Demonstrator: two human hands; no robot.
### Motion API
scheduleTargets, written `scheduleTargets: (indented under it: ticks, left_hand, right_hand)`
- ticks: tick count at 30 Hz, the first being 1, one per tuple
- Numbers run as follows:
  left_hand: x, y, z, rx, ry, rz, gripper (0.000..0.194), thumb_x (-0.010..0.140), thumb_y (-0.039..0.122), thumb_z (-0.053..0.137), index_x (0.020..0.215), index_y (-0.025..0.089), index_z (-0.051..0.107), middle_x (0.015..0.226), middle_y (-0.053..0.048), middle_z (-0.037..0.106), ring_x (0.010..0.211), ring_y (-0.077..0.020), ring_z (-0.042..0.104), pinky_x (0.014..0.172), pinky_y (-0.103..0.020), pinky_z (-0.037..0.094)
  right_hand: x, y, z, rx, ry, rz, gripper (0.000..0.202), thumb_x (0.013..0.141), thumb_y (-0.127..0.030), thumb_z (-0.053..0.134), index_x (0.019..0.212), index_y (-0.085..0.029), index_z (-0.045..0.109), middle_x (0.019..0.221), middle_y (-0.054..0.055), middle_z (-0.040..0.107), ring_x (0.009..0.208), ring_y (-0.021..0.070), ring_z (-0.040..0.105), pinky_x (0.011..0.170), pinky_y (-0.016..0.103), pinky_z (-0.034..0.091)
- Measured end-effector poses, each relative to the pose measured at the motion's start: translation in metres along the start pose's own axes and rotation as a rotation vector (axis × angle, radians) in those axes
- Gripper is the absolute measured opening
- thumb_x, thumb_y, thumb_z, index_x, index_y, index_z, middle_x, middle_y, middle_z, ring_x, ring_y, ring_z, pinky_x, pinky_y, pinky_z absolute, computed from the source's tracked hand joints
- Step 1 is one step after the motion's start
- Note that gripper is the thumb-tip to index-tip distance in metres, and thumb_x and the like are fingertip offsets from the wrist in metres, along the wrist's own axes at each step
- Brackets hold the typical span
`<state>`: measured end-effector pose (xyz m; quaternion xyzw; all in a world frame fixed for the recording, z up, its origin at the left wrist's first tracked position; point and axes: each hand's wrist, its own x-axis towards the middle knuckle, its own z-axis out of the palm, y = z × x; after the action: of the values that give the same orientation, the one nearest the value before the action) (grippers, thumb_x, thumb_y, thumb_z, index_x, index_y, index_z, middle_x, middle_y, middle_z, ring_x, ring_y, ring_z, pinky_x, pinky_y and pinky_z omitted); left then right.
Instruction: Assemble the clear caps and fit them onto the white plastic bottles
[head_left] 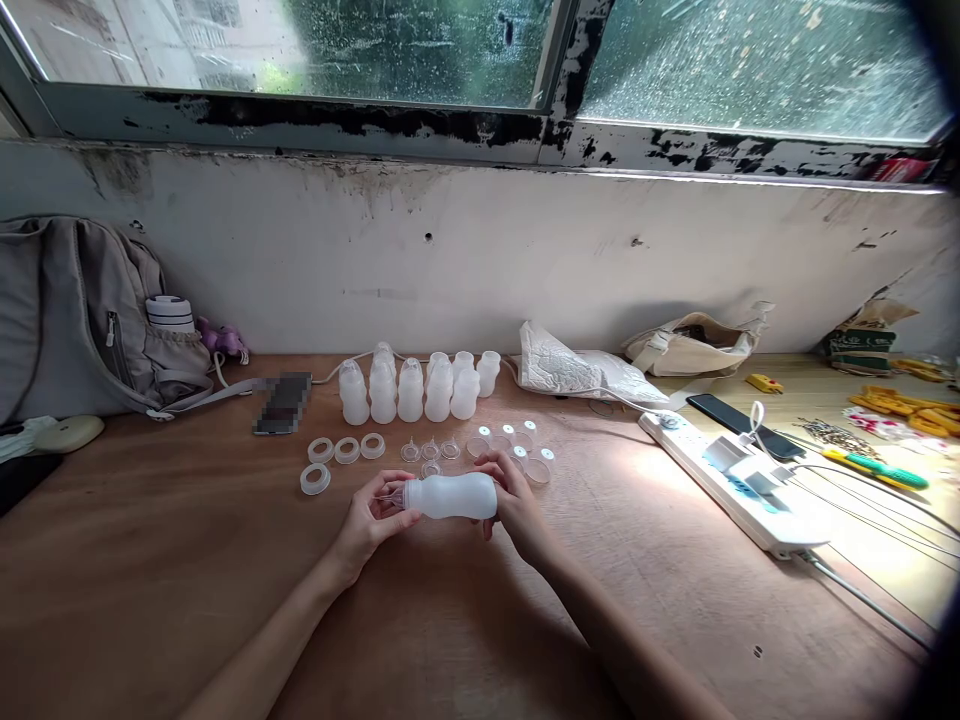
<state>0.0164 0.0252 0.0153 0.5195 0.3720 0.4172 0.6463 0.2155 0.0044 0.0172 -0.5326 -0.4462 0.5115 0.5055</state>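
A frosted white baby bottle (454, 496) lies sideways between my two hands above the table. My left hand (369, 520) is closed on its ringed neck end, where a clear nipple shows between the fingers. Around the bottle's base wraps my right hand (514, 505). Just beyond my hands are loose clear nipples (430, 450), white collar rings (346, 451) to the left, and clear round caps (538, 470) with small pale discs to the right. Behind these stand several frosted bottles (410, 392); those on the left carry clear covers, those on the right look uncapped.
A grey backpack (67, 310) and a pixelated phone-like slab (283, 403) lie left. Behind are a silvery padded bag (577, 368) and a beige pouch (694, 345). On the right are a power strip (731, 490) with cables, a dark phone (742, 425) and a green-yellow screwdriver (877, 468).
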Motion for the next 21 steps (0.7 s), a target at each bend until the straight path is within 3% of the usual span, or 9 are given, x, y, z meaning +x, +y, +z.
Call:
scheduleTargets:
  ticks: [5, 9, 12, 15, 18, 21]
  left_hand:
    - [0.0, 0.0, 0.0, -0.062, 0.005, -0.072, 0.034, 0.066, 0.029, 0.066, 0.097, 0.019, 0.055, 0.087, -0.004, 0.061, 0.082, -0.0153, 0.056, 0.075, -0.026, 0.044]
    - [0.002, -0.002, -0.002, -0.174, 0.03, -0.214, 0.032, 0.071, 0.038, 0.06, 0.094, 0.016, 0.057, 0.087, -0.006, 0.062, 0.074, -0.0133, 0.058, 0.073, -0.026, 0.046]
    - [0.003, -0.002, -0.003, -0.201, 0.031, -0.262, 0.032, 0.072, 0.04, 0.058, 0.092, 0.014, 0.058, 0.084, -0.007, 0.063, 0.07, -0.0128, 0.059, 0.068, -0.024, 0.047]
    - [0.003, -0.001, -0.004, -0.194, 0.011, -0.269, 0.033, 0.074, 0.042, 0.055, 0.089, 0.013, 0.059, 0.078, -0.006, 0.063, 0.068, -0.0128, 0.058, 0.065, -0.022, 0.047]
    - [0.002, 0.0, -0.005, -0.186, 0.01, -0.272, 0.032, 0.074, 0.043, 0.054, 0.087, 0.014, 0.059, 0.074, -0.005, 0.062, 0.065, -0.0118, 0.058, 0.063, -0.021, 0.047]
    - [0.003, 0.002, -0.008, -0.13, 0.027, -0.25, 0.032, 0.072, 0.043, 0.056, 0.086, 0.015, 0.058, 0.073, -0.003, 0.062, 0.06, -0.011, 0.057, 0.058, -0.021, 0.046]
  right_hand:
    - [-0.002, -0.004, 0.001, -0.001, -0.003, -0.055, 0.027, 0.073, -0.022, 0.039, 0.099, -0.021, 0.048, 0.085, 0.001, 0.053, 0.035, 0.0047, 0.048, 0.024, 0.016, 0.034]
    - [-0.005, -0.01, 0.0, 0.098, -0.091, -0.071, 0.042, 0.073, -0.021, 0.04, 0.114, -0.022, 0.047, 0.102, 0.006, 0.052, 0.051, 0.0092, 0.059, 0.044, 0.025, 0.05]
    - [-0.007, -0.016, -0.001, 0.114, -0.183, -0.056, 0.055, 0.07, -0.018, 0.045, 0.124, -0.028, 0.038, 0.116, 0.007, 0.046, 0.063, 0.0119, 0.062, 0.056, 0.031, 0.054]
    - [-0.008, -0.021, -0.003, 0.07, -0.27, -0.056, 0.062, 0.07, -0.022, 0.052, 0.127, -0.032, 0.031, 0.12, 0.007, 0.043, 0.064, 0.0118, 0.062, 0.058, 0.033, 0.054]
    - [-0.006, -0.02, -0.004, -0.004, -0.293, -0.082, 0.058, 0.071, -0.027, 0.057, 0.123, -0.029, 0.033, 0.113, 0.007, 0.046, 0.064, 0.0122, 0.061, 0.054, 0.031, 0.054]
    - [-0.001, -0.013, -0.007, -0.136, -0.226, -0.105, 0.039, 0.069, -0.035, 0.061, 0.103, -0.022, 0.046, 0.1, 0.005, 0.051, 0.066, 0.0133, 0.059, 0.048, 0.026, 0.052]
